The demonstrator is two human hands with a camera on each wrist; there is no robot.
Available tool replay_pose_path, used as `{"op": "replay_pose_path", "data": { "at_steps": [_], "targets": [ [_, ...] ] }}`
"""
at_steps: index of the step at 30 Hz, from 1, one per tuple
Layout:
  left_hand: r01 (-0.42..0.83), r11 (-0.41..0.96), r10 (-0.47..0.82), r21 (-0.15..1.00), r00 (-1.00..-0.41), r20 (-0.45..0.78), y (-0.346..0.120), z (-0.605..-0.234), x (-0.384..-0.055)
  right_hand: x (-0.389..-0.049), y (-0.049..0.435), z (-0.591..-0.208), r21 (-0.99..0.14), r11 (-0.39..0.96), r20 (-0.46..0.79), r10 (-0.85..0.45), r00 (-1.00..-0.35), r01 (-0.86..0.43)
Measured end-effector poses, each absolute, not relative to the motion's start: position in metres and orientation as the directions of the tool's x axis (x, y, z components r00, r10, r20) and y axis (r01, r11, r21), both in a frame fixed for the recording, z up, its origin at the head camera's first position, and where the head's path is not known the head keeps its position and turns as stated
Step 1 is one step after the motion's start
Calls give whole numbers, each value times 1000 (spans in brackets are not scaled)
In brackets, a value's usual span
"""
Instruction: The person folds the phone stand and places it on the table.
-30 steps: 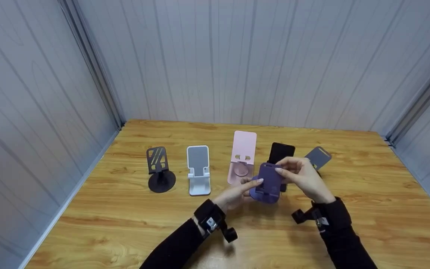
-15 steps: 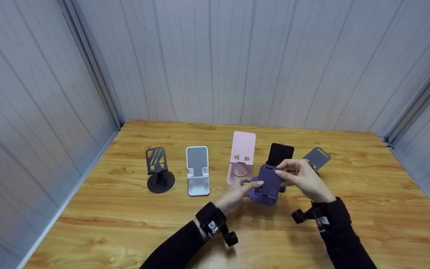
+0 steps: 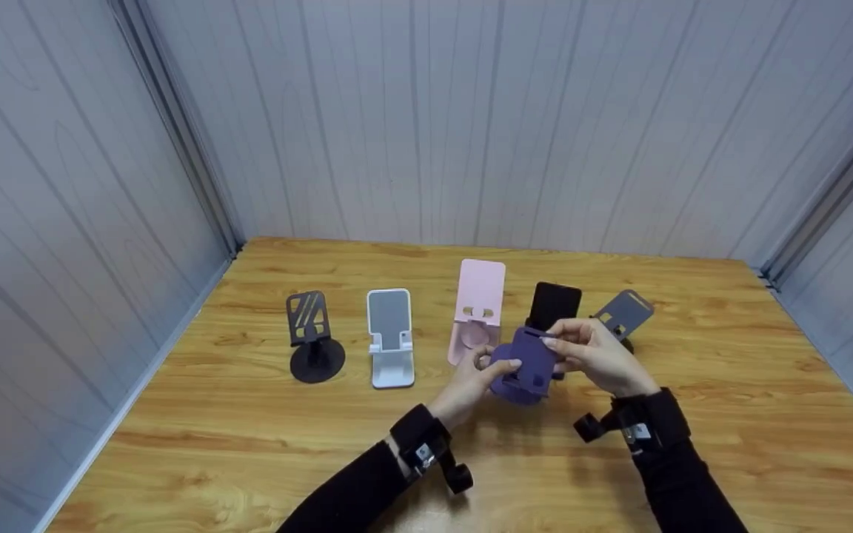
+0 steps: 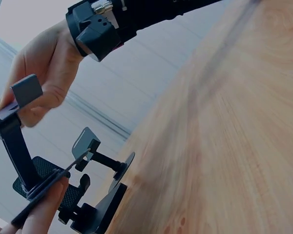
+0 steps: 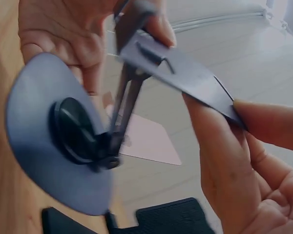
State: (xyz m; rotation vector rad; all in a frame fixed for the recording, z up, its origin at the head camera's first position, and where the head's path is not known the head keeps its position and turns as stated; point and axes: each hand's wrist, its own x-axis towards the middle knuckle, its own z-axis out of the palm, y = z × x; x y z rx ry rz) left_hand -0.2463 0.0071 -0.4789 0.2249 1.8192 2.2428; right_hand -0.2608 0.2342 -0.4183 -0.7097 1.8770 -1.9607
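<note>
In the head view, a purple phone stand (image 3: 535, 359) is held above the table between both hands. My left hand (image 3: 469, 386) grips it from the left, thumb on the plate's face. The right hand (image 3: 603, 360) pinches the plate's upper edge between thumb and fingers. The right wrist view shows the stand's round base (image 5: 31, 131) and its hinged arm (image 5: 128, 105), unfolded away from the plate (image 5: 190, 80). Right-hand fingers (image 5: 224, 161) press both faces of that plate. In the left wrist view, left fingertips (image 4: 46, 209) touch the base's edge. Some left fingers are hidden in the head view.
Along the wooden table (image 3: 249, 444) stand a dark grey phone stand (image 3: 315, 340), a white one (image 3: 391, 337), a pink one (image 3: 480, 296), a black one (image 3: 556, 303) and a grey one (image 3: 625, 312). The black and grey ones are partly behind the right hand. Panel walls surround the table.
The purple stand's plate has tilted a little relative to its round base, and more of the base shows at the left. Both hands keep their hold.
</note>
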Motion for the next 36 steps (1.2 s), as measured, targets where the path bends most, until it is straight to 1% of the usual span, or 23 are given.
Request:
{"op": "replay_pose_path", "data": {
  "at_steps": [5, 8, 10, 12, 15, 18, 20, 21, 22, 24, 28, 31, 36],
  "targets": [
    [19, -141, 244, 990, -968, 53, 6, -479, -247, -266, 232, -427, -992, -121, 47, -584, -810, 29],
    [28, -144, 243, 989, -968, 62, 6, -480, -247, -267, 231, -430, -989, -119, -1, -581, -814, 86],
    [25, -149, 244, 989, -968, 62, 5, -481, -247, -267, 230, -430, -990, -108, -14, -572, -820, 92],
    [15, -156, 247, 988, -968, 54, 4, -481, -248, -265, 228, -429, -993, -91, -11, -545, -838, 72],
    [-10, -172, 256, 985, -966, 35, 2, -480, -250, -260, 222, -425, -999, -26, 42, -459, -888, -34],
    [-39, -213, 270, 976, -963, 21, 1, -476, -252, -254, 216, -419, -980, 116, 119, -330, -937, -165],
    [-70, -261, 278, 963, -961, 6, 1, -473, -252, -252, 214, -417, -955, 220, 140, -264, -954, -201],
    [-89, -290, 279, 953, -960, -4, 1, -472, -251, -252, 214, -416, -943, 266, 132, -252, -959, -200],
    [-106, -320, 282, 942, -959, -12, 1, -471, -251, -252, 215, -416, -938, 293, 110, -254, -961, -185],
    [-138, -373, 282, 918, -959, -30, 2, -470, -249, -252, 217, -416, -947, 293, 42, -296, -954, -133],
    [-165, -437, 274, 884, -961, -44, 2, -469, -248, -254, 221, -420, -972, 235, -95, -388, -917, 1],
    [-158, -438, 266, 885, -963, -40, 2, -468, -249, -257, 222, -423, -978, 200, -140, -407, -902, 61],
    [-159, -390, 275, 907, -960, -51, 0, -468, -251, -262, 222, -427, -981, 169, -161, -412, -897, 98]
  ]
}}
